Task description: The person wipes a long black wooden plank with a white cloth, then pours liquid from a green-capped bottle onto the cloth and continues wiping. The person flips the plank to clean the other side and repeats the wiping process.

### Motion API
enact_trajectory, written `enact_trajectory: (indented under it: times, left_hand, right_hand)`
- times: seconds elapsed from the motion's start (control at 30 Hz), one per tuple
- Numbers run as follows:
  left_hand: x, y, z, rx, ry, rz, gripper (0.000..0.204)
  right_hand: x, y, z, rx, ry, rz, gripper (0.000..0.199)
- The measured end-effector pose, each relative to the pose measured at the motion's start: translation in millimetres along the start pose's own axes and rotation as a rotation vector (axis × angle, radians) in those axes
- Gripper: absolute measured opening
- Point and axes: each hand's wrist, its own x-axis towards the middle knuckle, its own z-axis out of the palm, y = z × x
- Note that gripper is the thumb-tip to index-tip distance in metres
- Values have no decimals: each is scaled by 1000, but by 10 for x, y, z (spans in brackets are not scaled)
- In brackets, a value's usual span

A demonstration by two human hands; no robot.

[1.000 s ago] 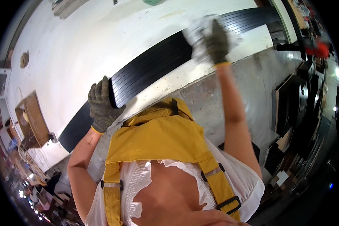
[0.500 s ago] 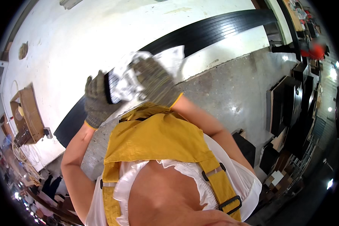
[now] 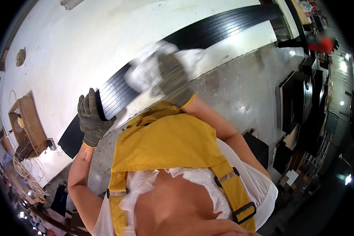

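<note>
A long black grooved panel runs diagonally over the white tabletop, from lower left to upper right. My left hand, in a grey-brown knit glove, lies across its left part with fingers stretched out and thumb toward the near edge. In my gloved right hand is a crumpled white cloth, pressed on the panel's upper face. Motion blurs the cloth and hides its exact folds. Beneath both hands the panel's surface is partly covered.
The white tabletop has a worn near edge. On its left stands an open cardboard box beside loose cables. Grey concrete floor lies on the near side. Stacks of dark panels stand at right; a person in red is farther off.
My right hand and the cloth have moved right along the panel, away from my left hand. My left hand has shifted slightly left and nearer, baring more grooves between the hands.
</note>
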Motion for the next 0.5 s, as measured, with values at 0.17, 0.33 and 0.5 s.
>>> enact_trajectory:
  times: [0.17,0.33,0.5]
  left_hand:
    - [-166,149,50,6,-17,-28,118]
    - [-140,158,-53,-10,-34,-49,117]
    - [-18,301,23,-113,-35,-77,117]
  right_hand:
    - [-59,-907,-127,265,-86,-522,56]
    - [-76,316,-450,357,-168,40,54]
    - [272,1918,-1236,-485,83,177,27]
